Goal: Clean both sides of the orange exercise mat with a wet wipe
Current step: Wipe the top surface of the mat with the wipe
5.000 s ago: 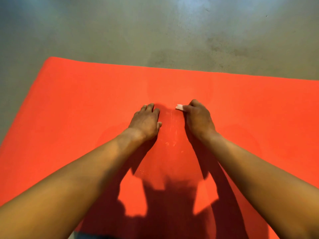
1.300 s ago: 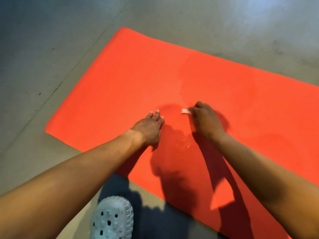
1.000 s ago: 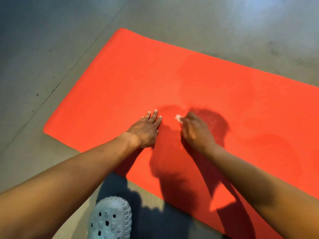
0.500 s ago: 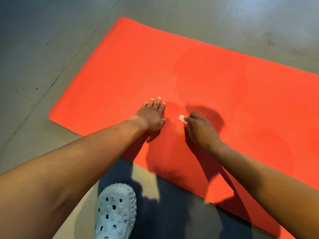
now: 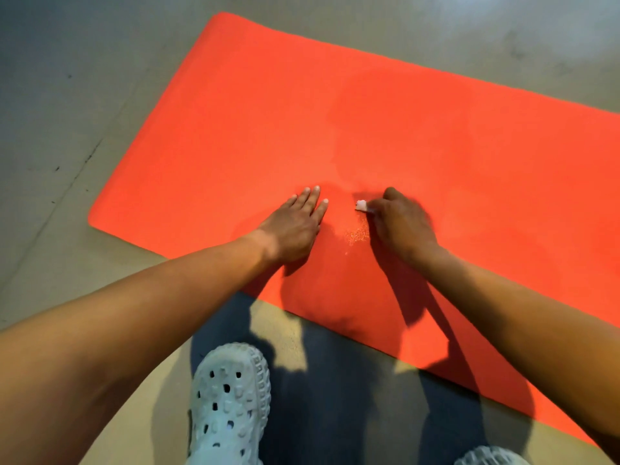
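The orange exercise mat (image 5: 419,135) lies flat on a grey floor, running from upper left to lower right. My left hand (image 5: 295,226) presses flat on the mat with straight fingers, near its front edge. Just to its right, my right hand (image 5: 399,223) grips a small bunched white wet wipe (image 5: 361,205), of which only a corner shows past the fingers, held against the mat. A patch of pale specks (image 5: 357,233) lies on the mat between the hands. Darker damp areas show on the mat beyond the hands.
The grey concrete floor (image 5: 67,129) surrounds the mat, with a dark seam line on the left. My white perforated clog (image 5: 231,404) stands on the floor in front of the mat's front edge; the toe of another clog (image 5: 486,457) shows at the bottom right.
The view has shifted left along the mat to its left end since five seconds ago. In the last second my right hand slid the wipe over the same spot; my left hand stayed pressed flat.
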`<state>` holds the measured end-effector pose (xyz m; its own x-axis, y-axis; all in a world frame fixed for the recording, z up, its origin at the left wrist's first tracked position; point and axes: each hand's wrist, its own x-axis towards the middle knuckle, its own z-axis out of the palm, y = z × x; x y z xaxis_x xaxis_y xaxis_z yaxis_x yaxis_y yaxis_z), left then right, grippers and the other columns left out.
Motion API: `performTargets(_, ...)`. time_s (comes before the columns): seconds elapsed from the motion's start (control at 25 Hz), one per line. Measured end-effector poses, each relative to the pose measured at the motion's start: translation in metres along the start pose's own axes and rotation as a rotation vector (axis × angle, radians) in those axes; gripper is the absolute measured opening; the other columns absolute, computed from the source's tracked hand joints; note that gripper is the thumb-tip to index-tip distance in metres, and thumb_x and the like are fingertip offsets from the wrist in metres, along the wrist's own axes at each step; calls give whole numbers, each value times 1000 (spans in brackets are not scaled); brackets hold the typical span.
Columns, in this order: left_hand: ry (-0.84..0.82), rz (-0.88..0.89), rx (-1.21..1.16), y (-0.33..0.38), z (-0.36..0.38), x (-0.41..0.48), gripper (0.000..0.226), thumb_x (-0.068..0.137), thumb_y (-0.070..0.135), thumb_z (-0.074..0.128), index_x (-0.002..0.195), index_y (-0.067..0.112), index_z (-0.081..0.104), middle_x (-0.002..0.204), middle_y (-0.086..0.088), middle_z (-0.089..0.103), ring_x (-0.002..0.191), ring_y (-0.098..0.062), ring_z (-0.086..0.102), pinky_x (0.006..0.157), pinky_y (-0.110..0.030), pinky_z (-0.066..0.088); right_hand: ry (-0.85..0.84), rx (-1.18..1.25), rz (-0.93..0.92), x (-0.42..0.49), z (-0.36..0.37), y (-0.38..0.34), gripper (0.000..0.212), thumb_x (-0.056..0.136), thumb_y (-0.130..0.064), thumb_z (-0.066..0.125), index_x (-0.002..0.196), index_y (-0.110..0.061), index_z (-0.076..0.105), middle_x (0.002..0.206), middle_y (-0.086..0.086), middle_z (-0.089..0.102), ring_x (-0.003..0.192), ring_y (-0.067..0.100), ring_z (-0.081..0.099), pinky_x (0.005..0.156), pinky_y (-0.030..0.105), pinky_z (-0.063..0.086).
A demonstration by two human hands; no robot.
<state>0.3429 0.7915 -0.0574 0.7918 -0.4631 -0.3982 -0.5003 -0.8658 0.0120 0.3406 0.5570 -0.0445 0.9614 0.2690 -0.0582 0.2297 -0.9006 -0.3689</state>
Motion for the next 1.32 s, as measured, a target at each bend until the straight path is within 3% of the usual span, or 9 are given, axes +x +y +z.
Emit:
performTargets(0.2, -42, 12, 5, -3, -4, 9, 61, 106, 26, 22, 160, 6, 1, 166, -22, -7, 155, -34, -2, 126, -46, 8, -152, 66, -332, -35, 7, -30, 31, 101, -28, 41, 117, -19, 67, 87, 4, 51, 72, 34, 59, 62, 45, 48)
performTargets(0.28, -53, 11, 10, -5, -12, 19, 62, 106, 26, 24, 160, 7, 1, 166, -22, -6, 155, -34, -2, 126, -47, 7, -160, 68, -364, -32, 4, -21, 38, 101, -35, 37, 118, -25, 69, 86, 2, 50, 71, 32, 58, 61, 44, 47)
performTargets(0.48, -166, -92, 60, -3, -32, 54, 80, 99, 31, 46, 160, 15, -1, 168, -15, -8, 155, -36, -3, 124, -51, 5, 17, 62, 92, -1, -10, 24, 30, 99, -29, 47, 114, -28, 73, 89, 6, 50, 78, 36, 59, 67, 41, 47)
performTargets(0.56, -195, -131, 41, 3, -37, 63, 75, 100, 31, 42, 161, 16, 0, 168, -13, -9, 155, -36, -2, 124, -52, 6, 18, 32, 109, 0, -10, 21, 27, 101, -28, 47, 106, -22, 72, 85, 6, 48, 75, 37, 59, 64, 41, 46)
performTargets(0.64, -198, -130, -23, 4, -41, 64, 66, 103, 29, 31, 161, 16, 3, 168, -12, -8, 155, -35, 1, 124, -52, 11, -34, 25, -50, -11, -5, 1, 24, 101, -26, 47, 96, -18, 69, 82, 5, 48, 72, 38, 60, 62, 45, 47)
performTargets(0.8, -81, -64, -114, -8, -40, 49, 60, 103, 28, 32, 159, 15, 19, 168, -14, 6, 154, -35, 13, 120, -51, 24, -222, 16, -376, -40, 7, -30, 25, 100, -31, 44, 100, -20, 66, 84, 0, 48, 68, 32, 58, 60, 46, 49)
performTargets(1.0, 8, -21, -143, -6, -33, 29, 57, 99, 24, 39, 154, 10, 33, 163, -20, 22, 149, -36, 23, 117, -50, 31, -4, -2, 48, -18, -1, -4, 21, 98, -23, 52, 100, -15, 71, 88, 8, 53, 76, 39, 61, 62, 46, 48)
performTargets(1.04, 15, -16, -144, -6, -32, 27, 56, 99, 24, 40, 153, 10, 35, 162, -20, 24, 148, -36, 24, 117, -50, 32, -10, 6, 63, -17, -4, -5, 22, 100, -23, 51, 100, -14, 71, 87, 8, 53, 77, 39, 61, 63, 45, 48)
performTargets(1.32, 11, -18, -120, 2, -33, 22, 58, 98, 27, 45, 152, 9, 34, 160, -22, 24, 148, -37, 25, 114, -50, 35, -217, 28, -362, -60, 1, -37, 27, 105, -34, 41, 113, -24, 65, 84, -4, 45, 65, 28, 57, 57, 43, 45)
